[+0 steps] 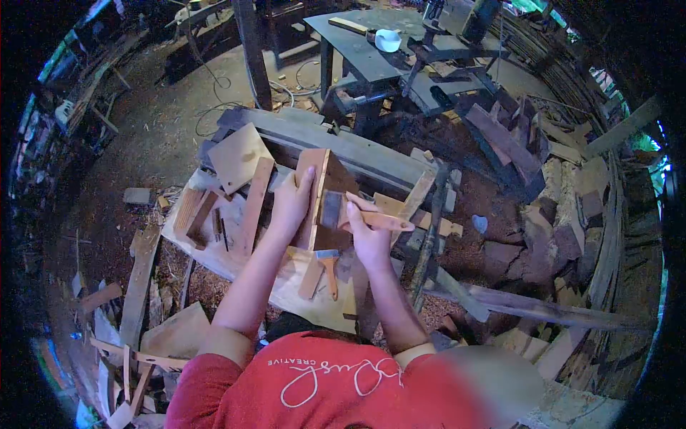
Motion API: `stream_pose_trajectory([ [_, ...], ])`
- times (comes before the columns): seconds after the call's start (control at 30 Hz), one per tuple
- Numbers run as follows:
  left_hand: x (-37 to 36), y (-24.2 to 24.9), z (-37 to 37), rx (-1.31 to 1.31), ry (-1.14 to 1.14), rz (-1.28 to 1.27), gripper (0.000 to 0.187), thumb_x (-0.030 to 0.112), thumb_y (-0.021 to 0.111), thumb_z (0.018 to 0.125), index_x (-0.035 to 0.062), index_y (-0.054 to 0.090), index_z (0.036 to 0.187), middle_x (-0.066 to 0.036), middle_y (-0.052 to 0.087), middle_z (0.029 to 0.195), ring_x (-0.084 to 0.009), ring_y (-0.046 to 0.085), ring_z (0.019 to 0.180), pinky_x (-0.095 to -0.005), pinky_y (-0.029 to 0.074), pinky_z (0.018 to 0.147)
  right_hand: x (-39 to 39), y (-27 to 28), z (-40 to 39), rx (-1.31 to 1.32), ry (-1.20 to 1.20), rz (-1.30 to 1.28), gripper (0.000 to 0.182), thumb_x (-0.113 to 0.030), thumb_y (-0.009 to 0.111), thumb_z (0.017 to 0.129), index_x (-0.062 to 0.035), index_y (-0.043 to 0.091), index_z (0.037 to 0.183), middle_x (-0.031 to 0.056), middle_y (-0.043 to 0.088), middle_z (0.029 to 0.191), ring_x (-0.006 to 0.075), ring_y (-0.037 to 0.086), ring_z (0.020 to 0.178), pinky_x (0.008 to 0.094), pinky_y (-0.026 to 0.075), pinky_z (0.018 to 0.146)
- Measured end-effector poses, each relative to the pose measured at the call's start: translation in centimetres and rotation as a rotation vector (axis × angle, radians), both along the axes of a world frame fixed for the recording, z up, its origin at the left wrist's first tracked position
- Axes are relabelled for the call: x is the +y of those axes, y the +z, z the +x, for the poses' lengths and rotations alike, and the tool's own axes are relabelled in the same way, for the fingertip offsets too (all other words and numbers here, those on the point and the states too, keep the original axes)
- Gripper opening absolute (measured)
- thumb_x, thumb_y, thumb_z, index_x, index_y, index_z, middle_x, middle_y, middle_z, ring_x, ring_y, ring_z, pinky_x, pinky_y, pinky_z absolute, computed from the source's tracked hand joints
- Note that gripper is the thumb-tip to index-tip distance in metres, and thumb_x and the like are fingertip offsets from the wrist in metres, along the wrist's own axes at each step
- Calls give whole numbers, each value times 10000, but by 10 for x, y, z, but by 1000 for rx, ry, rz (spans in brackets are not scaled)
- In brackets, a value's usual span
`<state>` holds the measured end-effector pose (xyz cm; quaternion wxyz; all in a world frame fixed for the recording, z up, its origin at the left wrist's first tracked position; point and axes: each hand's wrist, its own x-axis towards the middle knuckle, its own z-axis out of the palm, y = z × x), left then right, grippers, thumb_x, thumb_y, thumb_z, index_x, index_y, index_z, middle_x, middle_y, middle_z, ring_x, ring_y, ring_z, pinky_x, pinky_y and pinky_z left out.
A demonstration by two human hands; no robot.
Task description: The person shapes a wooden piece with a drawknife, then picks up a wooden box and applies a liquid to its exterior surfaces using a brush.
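My left hand grips the left side of a wooden piece that stands on the workbench, its narrow edge facing up. In my right hand is a wide paintbrush with an orange wooden handle. Its dark bristles lie against the right face of the wooden piece, close to the edge. A second, smaller paintbrush with an orange handle rests on the bench nearer my body. My left fingertips show near the top of the piece; part of that hand's grip is hidden behind it.
Wooden boards and offcuts lie on the workbench, including a square board and a long strip. Beyond stands a metal table with a white container. A post rises behind the bench. Scrap wood litters the floor.
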<state>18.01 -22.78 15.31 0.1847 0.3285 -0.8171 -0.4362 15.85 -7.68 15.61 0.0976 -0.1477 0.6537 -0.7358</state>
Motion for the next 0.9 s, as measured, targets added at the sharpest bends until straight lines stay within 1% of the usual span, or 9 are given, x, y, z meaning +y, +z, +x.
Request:
stream_pose_trajectory([
  [0.1, 1, -3, -2, 5, 3, 58, 530, 456, 410, 760, -66, 501, 775, -266, 521, 759, -358, 518, 774, -369, 390, 663, 7, 12, -1, -67, 156, -152, 249, -135, 497, 777, 15, 510, 975, 63, 561, 828, 81, 520, 669, 214, 434, 575],
  [0.17, 2, 7, 0, -32, -20, 30, 529, 454, 408, 762, -66, 499, 766, -265, 520, 748, -356, 519, 760, -371, 389, 660, 10, -18, -4, -381, 197, -374, 242, -154, 476, 788, -25, 502, 991, 34, 550, 811, 90, 525, 695, 218, 446, 556],
  [0.3, -2, -2, -2, 3, -7, -50, 518, 438, 403, 771, -70, 494, 738, -256, 518, 714, -349, 522, 719, -374, 384, 645, 22, -77, -3, -676, 150, -396, 248, -169, 488, 780, -50, 502, 997, 40, 551, 806, 110, 527, 642, 242, 443, 534],
  [0.47, -11, -5, 0, 9, -22, -14, 503, 414, 398, 779, -76, 498, 722, -260, 516, 740, -366, 508, 726, -385, 377, 646, 37, -161, -13, -632, -118, -101, 240, -183, 545, 745, -35, 538, 933, 53, 556, 777, 116, 525, 606, 237, 441, 542],
  [0.53, -9, -8, 0, 58, -31, -81, 500, 412, 401, 778, -77, 501, 745, -264, 516, 748, -375, 504, 736, -388, 377, 653, 37, -165, -18, -233, -177, 155, 222, -167, 576, 721, -17, 559, 884, 54, 563, 746, 107, 525, 603, 230, 434, 531],
  [0.57, -8, -8, -1, 57, -32, -80, 500, 412, 401, 778, -77, 501, 745, -264, 516, 748, -375, 504, 736, -388, 377, 653, 37, -166, -19, -233, -179, 157, 222, -167, 576, 721, -17, 559, 884, 54, 563, 746, 107, 525, 603, 230, 434, 531],
  [0.67, 1, 0, -1, 28, -26, -29, 495, 411, 404, 776, -74, 502, 765, -265, 517, 736, -379, 505, 740, -391, 378, 652, 19, -94, 0, 25, -143, 455, 204, -191, 537, 745, -20, 579, 847, 59, 583, 707, 140, 546, 633, 243, 427, 594],
  [0.77, 2, 0, -5, 70, -40, -54, 493, 415, 403, 776, -68, 502, 778, -267, 516, 729, -381, 505, 746, -391, 382, 651, 11, -47, 15, 53, -66, 402, 169, -150, 555, 724, -17, 587, 823, 61, 577, 637, 108, 539, 608, 231, 422, 587],
  [0.9, -2, 1, -5, 66, -20, -33, 486, 411, 404, 777, -63, 508, 807, -246, 527, 722, -361, 516, 731, -377, 389, 644, 15, -7, 15, -2, 96, 95, 181, -112, 518, 757, 3, 553, 892, 51, 567, 726, 84, 532, 628, 197, 428, 559],
])
